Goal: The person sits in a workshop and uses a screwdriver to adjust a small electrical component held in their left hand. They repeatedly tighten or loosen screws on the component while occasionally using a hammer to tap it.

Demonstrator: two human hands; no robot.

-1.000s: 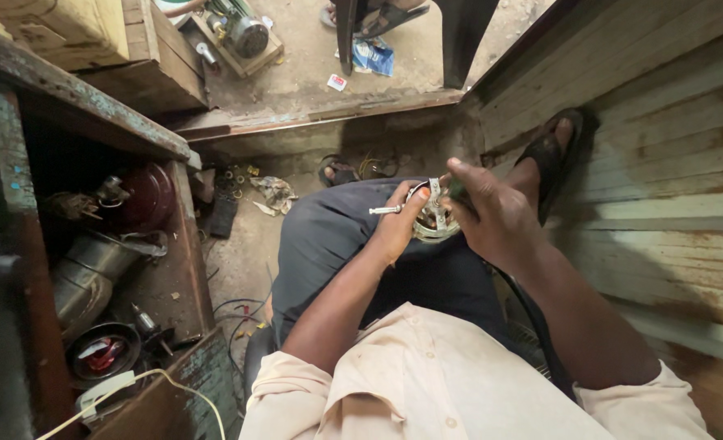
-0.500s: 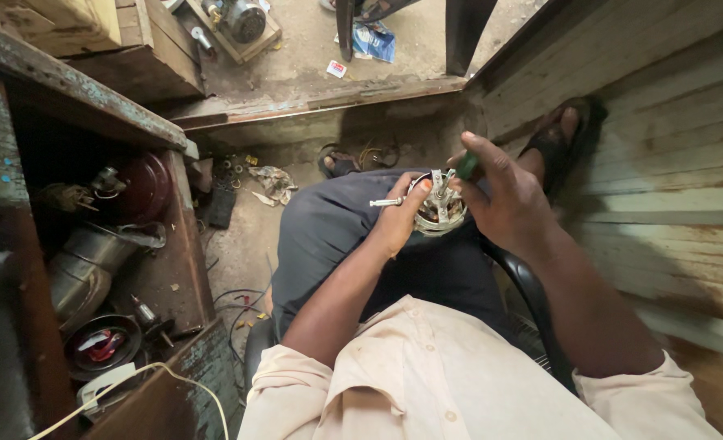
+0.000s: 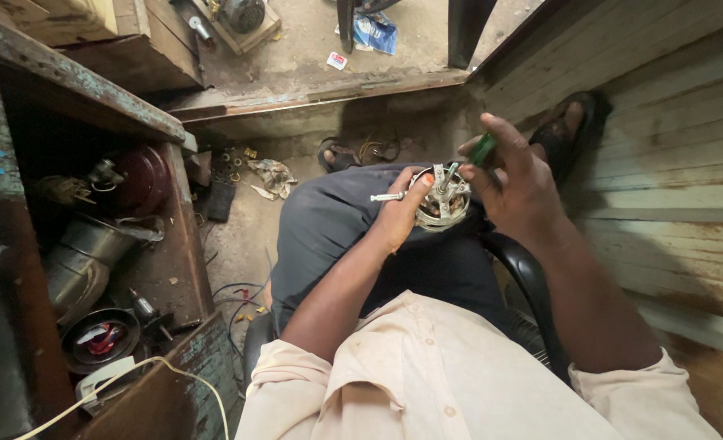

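Note:
I sit on a dark chair with a small metal motor part [image 3: 441, 202] resting on my lap. My left hand [image 3: 398, 213] grips its left side, with a thin metal shaft sticking out to the left past my fingers. My right hand [image 3: 514, 186] is closed around a green-handled screwdriver [image 3: 483, 150], whose tip points down into the top of the motor part. My right foot in a dark sandal [image 3: 569, 126] rests against the wooden wall.
An open wooden cabinet [image 3: 178, 236] on the left holds metal cans, a red round part and a black dish. Wires and scraps lie on the dirt floor [image 3: 239, 244]. A plank wall [image 3: 671, 163] stands close on the right. A sandal [image 3: 338, 153] lies ahead.
The view has tilted slightly. My right hand with the screwdriver has shifted a little over the motor part; my left hand keeps its hold.

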